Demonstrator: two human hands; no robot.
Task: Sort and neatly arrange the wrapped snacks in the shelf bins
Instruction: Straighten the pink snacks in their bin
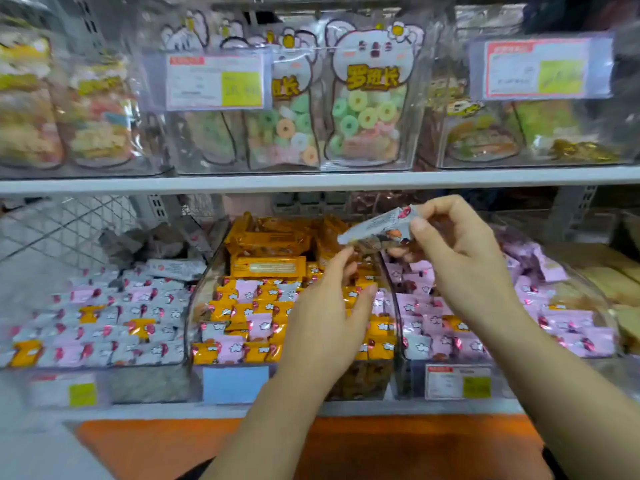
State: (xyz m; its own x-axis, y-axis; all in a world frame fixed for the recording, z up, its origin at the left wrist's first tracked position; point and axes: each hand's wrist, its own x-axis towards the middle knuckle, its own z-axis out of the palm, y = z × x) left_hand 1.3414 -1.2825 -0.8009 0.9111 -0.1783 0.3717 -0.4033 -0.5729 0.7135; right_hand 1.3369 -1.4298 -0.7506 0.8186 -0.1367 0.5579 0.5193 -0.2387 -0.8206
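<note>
My right hand (457, 244) pinches a grey-white wrapped snack (375, 226) by its right end, held up above the gap between the middle and right bins. My left hand (332, 306) hovers over the middle bin (194, 299) with fingers apart and nothing in it, its fingertips just under the held snack. The middle bin holds mostly orange wrapped snacks (242, 313) mixed with pink and grey ones. The left bin (104, 320) holds mostly grey snacks with a few orange and pink. The right bin (540, 320) holds mostly pink snacks.
Larger orange packs (268, 266) lie at the back of the middle bin. A white shelf edge (311, 181) runs above, with clear bins of bagged ring candy (367, 116) and price tags. An orange surface (156, 445) lies below the shelf front.
</note>
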